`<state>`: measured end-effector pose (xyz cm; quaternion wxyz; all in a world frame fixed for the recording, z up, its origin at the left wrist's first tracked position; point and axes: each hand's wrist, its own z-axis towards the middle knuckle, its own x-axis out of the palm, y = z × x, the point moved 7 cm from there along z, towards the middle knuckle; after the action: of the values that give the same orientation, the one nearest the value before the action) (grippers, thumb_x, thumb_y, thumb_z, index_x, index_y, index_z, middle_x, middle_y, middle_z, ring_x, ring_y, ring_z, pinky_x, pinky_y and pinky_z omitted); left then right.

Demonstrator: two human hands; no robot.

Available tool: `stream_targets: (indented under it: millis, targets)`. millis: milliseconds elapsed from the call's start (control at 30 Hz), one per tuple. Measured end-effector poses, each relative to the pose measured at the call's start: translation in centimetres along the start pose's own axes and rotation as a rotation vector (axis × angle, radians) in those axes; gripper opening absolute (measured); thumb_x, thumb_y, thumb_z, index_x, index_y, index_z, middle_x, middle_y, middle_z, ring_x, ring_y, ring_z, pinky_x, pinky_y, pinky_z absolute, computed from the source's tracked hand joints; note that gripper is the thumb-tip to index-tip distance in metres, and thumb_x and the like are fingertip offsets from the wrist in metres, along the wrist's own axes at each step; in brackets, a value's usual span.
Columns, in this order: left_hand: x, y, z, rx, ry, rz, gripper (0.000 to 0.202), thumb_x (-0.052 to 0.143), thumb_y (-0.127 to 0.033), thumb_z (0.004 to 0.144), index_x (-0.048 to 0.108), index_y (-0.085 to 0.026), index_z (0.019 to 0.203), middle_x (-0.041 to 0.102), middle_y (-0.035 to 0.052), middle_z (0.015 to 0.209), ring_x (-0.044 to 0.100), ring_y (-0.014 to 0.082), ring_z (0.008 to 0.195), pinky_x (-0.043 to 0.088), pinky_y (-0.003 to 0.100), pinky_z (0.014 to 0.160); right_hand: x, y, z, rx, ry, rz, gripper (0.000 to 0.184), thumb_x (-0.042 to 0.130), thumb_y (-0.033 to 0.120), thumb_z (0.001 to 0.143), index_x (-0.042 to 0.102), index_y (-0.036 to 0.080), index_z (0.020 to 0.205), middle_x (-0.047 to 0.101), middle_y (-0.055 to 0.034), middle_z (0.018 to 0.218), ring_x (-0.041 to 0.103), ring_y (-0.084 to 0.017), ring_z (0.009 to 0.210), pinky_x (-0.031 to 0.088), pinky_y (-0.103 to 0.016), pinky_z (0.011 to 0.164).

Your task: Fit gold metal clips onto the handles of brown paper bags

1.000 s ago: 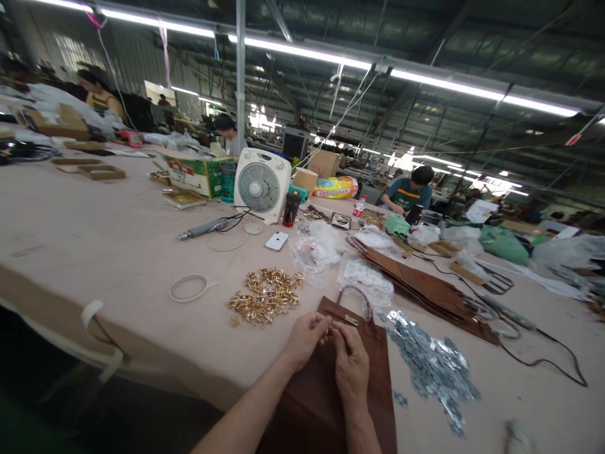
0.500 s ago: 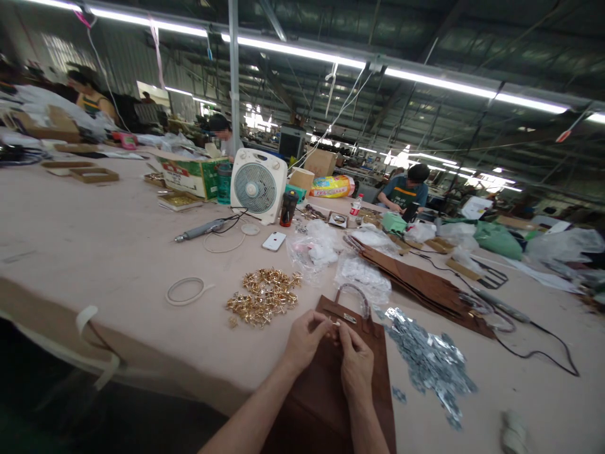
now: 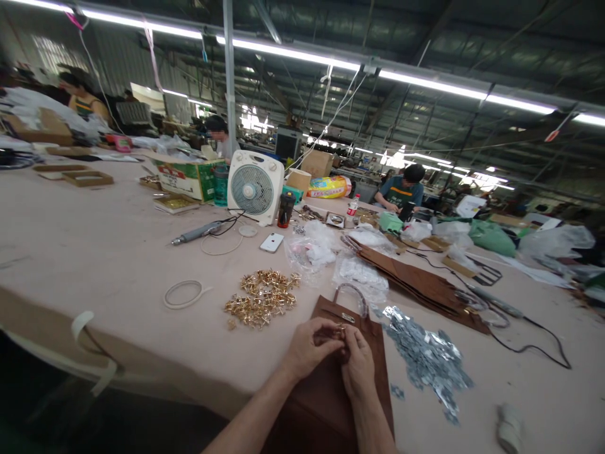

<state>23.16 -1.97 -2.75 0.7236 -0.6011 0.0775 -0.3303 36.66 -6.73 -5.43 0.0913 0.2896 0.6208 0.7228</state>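
A brown leather handbag [image 3: 326,403] lies on the table in front of me, under both forearms. Just over its upper part, my left hand [image 3: 309,350] and my right hand [image 3: 358,362] meet with bent, pinching fingers. A small gold-coloured metal fitting [image 3: 341,327] shows between the fingertips of both; its exact form is too small to tell. Beyond the hands are the bag's metal plate [image 3: 348,318] and looped handle [image 3: 352,287]. A heap of gold metal studs [image 3: 262,299] sits left of the bag. To the right lies a pile of flat silver metal pieces [image 3: 428,356].
Stacked brown leather pieces [image 3: 406,274] lie at back right beside clear plastic bags [image 3: 362,277]. A white fan [image 3: 255,187], phone [image 3: 271,243], grey corded tool [image 3: 196,234] and ring-shaped band [image 3: 182,294] are farther left. A co-worker [image 3: 401,189] sits across the table.
My fingers have shifted around the small fitting; its gold colour now shows between them. The left hand's thumb and forefinger are spread more. The view has swung slightly.
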Motion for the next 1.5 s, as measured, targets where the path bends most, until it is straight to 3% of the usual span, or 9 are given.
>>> stream_targets:
  millis: [200,567,800,933,1000,1167,1333,1433,1500]
  targets:
    - [-0.6,0.5,0.2,-0.022,-0.062,-0.012,0.061,0.087,-0.033,0.079,0.06,-0.018,0.131,0.073,0.0093,0.11,0.076,0.0212,0.089,0.064,0.036,0.084,0.8,-0.5,0.0,0.106,0.012,0.23,0.04,0.091,0.048,0.073,0.076,0.021,0.097,0.074,-0.0033,0.095,0.066,-0.015,0.074,0.053,-0.023,0.058]
    - [-0.9,-0.5,0.3,-0.018,-0.075,0.113,0.04,0.077,-0.039,0.087,0.073,-0.018,0.121,0.078,0.0094,0.109,0.075,0.0216,0.09,0.062,0.034,0.087,1.0,-0.5,-0.4,0.154,0.033,0.248,0.036,0.095,0.042,0.069,0.08,0.022,0.095,0.075,-0.0009,0.094,0.067,-0.013,0.076,0.056,-0.021,0.065]
    - [-1.0,-1.7,0.2,0.119,-0.069,0.289,0.028,0.072,-0.034,0.092,0.078,-0.022,0.116,0.077,0.0077,0.113,0.072,0.0228,0.102,0.058,0.032,0.091,1.4,-0.5,-0.6,0.181,0.048,0.263,0.036,0.095,0.038,0.072,0.08,0.021,0.099,0.076,-0.0016,0.099,0.066,-0.011,0.074,0.055,-0.019,0.064]
    - [-0.9,-1.1,0.2,0.074,-0.044,0.269,0.04,0.069,-0.036,0.093,0.07,-0.023,0.13,0.075,0.0078,0.115,0.073,0.0216,0.096,0.06,0.034,0.089,1.1,-0.4,-0.4,0.17,0.044,0.297,0.034,0.095,0.038,0.072,0.077,0.021,0.095,0.073,0.0001,0.09,0.062,-0.01,0.068,0.054,-0.02,0.057]
    - [-1.4,-0.8,0.2,0.073,-0.104,0.296,0.046,0.068,-0.035,0.093,0.064,-0.023,0.137,0.074,0.0084,0.119,0.073,0.0219,0.098,0.06,0.036,0.092,0.5,-0.3,0.0,0.138,0.017,0.353,0.034,0.094,0.04,0.073,0.075,0.022,0.095,0.07,0.0015,0.089,0.063,-0.01,0.071,0.054,-0.019,0.058]
    - [-3.7,-0.7,-0.1,0.122,-0.457,0.673,0.044,0.061,-0.028,0.092,0.062,-0.021,0.136,0.063,0.0135,0.14,0.055,0.0304,0.136,0.042,0.048,0.118,-1.5,0.4,0.8,0.037,-0.104,0.448,0.031,0.09,0.039,0.078,0.07,0.025,0.098,0.068,0.0028,0.097,0.062,-0.011,0.08,0.054,-0.02,0.059]
    - [-2.7,0.5,1.2,-0.022,-0.322,0.861,0.061,0.066,-0.031,0.088,0.054,-0.013,0.145,0.059,0.0212,0.147,0.052,0.0368,0.139,0.037,0.049,0.12,-1.6,0.9,0.9,0.03,-0.109,0.518,0.029,0.087,0.038,0.079,0.068,0.024,0.096,0.065,0.0022,0.094,0.054,-0.009,0.068,0.048,-0.019,0.053]
    - [-2.8,0.6,2.5,-0.14,-0.291,0.883,0.059,0.069,-0.033,0.085,0.057,-0.011,0.139,0.066,0.0242,0.136,0.06,0.0387,0.129,0.043,0.047,0.11,-1.6,0.9,0.9,0.018,-0.104,0.498,0.029,0.085,0.039,0.079,0.066,0.023,0.094,0.064,0.0026,0.09,0.049,-0.008,0.063,0.047,-0.019,0.051]
    - [-2.9,0.5,3.6,-0.182,-0.268,0.861,0.052,0.073,-0.035,0.081,0.063,-0.014,0.128,0.073,0.0207,0.123,0.067,0.0358,0.118,0.049,0.042,0.101,-1.6,0.9,0.9,0.008,-0.102,0.481,0.028,0.084,0.04,0.08,0.065,0.024,0.093,0.063,0.0032,0.087,0.048,-0.008,0.061,0.046,-0.02,0.051]
